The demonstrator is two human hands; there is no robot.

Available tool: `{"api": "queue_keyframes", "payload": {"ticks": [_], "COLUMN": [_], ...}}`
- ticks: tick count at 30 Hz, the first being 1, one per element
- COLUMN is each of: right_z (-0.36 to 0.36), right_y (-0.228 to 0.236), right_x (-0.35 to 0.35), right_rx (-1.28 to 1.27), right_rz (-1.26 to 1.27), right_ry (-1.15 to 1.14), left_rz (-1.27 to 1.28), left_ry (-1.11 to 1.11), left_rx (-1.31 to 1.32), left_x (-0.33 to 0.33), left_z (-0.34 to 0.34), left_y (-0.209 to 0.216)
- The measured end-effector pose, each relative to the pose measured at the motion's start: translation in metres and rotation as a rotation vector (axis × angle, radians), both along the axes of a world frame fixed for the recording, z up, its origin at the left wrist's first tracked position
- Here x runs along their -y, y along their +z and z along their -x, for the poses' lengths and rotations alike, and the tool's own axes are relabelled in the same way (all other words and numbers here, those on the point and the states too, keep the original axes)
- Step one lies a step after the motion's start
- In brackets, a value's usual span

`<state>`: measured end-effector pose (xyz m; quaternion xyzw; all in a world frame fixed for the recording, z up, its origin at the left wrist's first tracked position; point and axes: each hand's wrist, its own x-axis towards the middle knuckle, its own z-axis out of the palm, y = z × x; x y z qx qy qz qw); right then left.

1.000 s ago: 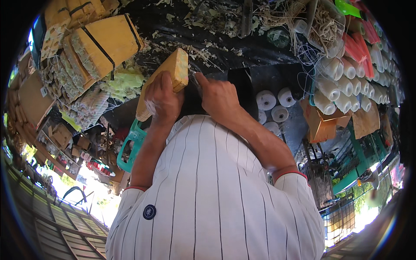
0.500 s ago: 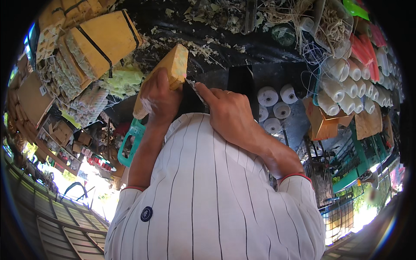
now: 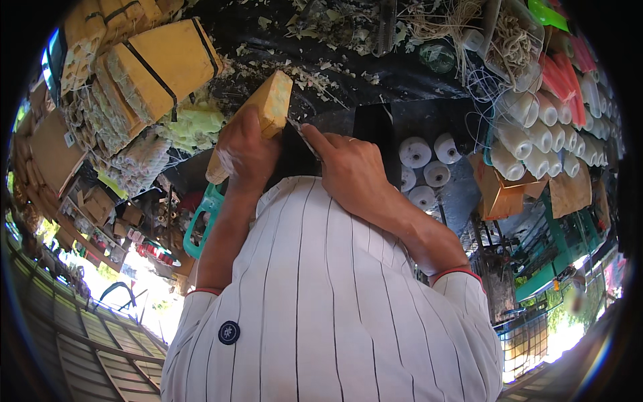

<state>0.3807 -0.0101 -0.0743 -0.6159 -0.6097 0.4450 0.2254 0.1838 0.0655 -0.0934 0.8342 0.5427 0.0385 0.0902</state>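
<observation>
The left hand's (image 3: 248, 151) fingers wrap a yellow slab (image 3: 276, 97), which juts out beyond them. The right hand's (image 3: 355, 167) fingers curl closed on a thin blade (image 3: 305, 141), its tip beside the slab — whether touching, I cannot tell. Trimming seems partway: scraps (image 3: 321, 84) lie beyond the fingers; the slab's blocky end looks mottled, pale-patched.

In the left hand (image 3: 250, 151) one yellow block (image 3: 274, 100) is counted, in the right hand (image 3: 355, 165) one blade (image 3: 302, 138), rightward five spools (image 3: 415, 153)
</observation>
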Motion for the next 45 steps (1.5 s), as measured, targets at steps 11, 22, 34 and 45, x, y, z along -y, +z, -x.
{"api": "queue_keyframes", "payload": {"ticks": [11, 22, 34, 45], "right_z": [-0.007, -0.008, -0.002, -0.002], "right_y": [-0.009, 0.010, -0.012, -0.013], "right_x": [-0.014, -0.006, -0.017, -0.028], "right_rx": [0.003, 0.035, 0.009, 0.020], "right_rz": [0.044, -0.055, -0.084, -0.136], "right_ry": [0.039, -0.002, 0.021, 0.021], "left_rz": [0.012, 0.045, -0.014, 0.047], "left_ry": [0.000, 0.032, 0.007, 0.046], "left_rx": [-0.005, -0.011, 0.007, -0.012], "left_x": [0.000, -0.006, -0.012, -0.017], "left_z": [0.001, 0.000, 0.001, 0.002], "left_y": [-0.001, 0.001, 0.000, 0.005]}}
